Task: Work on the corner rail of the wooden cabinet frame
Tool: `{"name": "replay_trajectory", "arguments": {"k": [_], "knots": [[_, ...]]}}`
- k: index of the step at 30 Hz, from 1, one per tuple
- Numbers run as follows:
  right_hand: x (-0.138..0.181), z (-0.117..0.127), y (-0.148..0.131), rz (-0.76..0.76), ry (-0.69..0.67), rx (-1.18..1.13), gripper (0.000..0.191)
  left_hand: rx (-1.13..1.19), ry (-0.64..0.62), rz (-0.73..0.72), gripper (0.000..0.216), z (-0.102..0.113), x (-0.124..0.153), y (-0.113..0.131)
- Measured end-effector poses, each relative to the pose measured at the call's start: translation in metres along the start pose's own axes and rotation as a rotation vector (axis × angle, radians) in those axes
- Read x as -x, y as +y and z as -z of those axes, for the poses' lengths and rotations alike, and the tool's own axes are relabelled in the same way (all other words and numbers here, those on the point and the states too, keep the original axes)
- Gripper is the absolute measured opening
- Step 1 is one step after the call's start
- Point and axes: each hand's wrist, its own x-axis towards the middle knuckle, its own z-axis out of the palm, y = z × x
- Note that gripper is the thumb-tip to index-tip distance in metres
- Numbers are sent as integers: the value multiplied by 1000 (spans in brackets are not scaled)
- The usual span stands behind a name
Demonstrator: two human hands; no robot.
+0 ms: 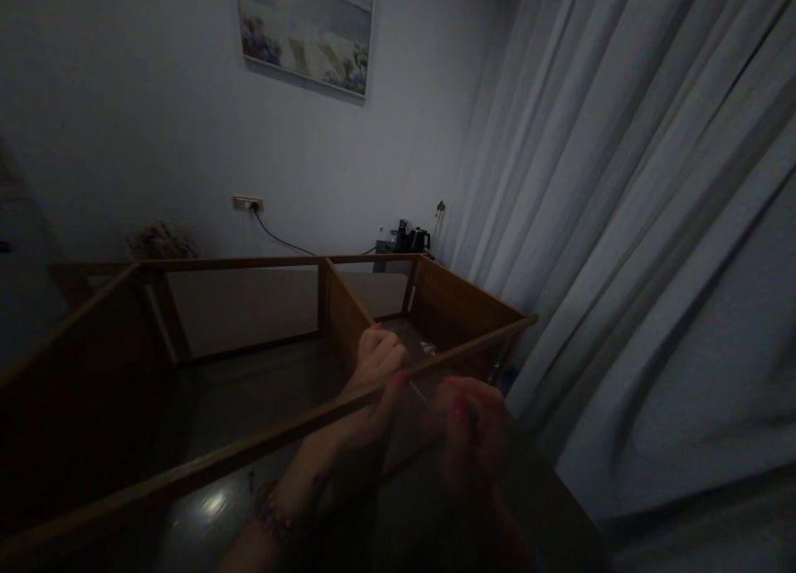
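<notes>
The wooden frame (249, 451) spreads mostly left of the left hand (378, 364), whose fingers and thumb clasp the near rail. Just right of that thumb, a thin rod (421, 393) is pinched by the right hand (473, 428), the curtain (622, 183) further right.

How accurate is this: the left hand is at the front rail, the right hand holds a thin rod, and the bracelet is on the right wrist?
One slip: the head view shows the bracelet on the left wrist. The rest stands.
</notes>
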Motion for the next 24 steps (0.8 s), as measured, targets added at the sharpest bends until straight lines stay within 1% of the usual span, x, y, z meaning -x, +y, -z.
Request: {"name": "replay_trajectory", "arguments": {"k": [3,5,9,15,17,19,22,24], "knots": [[3,-5,-4,-98,46,-64,14,-7,3,-4,44,-1,0,-2],[7,-10,-5,-155,49,-130,12,-6,2,1,44,-2,1,-2],[18,-17,-7,-218,33,-228,19,0,-6,15,43,-1,1,-2],[24,-21,-8,-324,44,-335,17,-2,12,6,49,0,1,0],[24,-20,-6,-315,16,-388,21,1,22,-1,51,1,1,1],[23,-18,-1,-269,-51,-404,28,5,30,-7,52,1,1,1],[21,-11,8,-142,-135,-339,34,2,32,-2,53,1,1,2],[19,-6,14,-72,-145,-251,31,-5,25,3,52,1,1,1]]}}
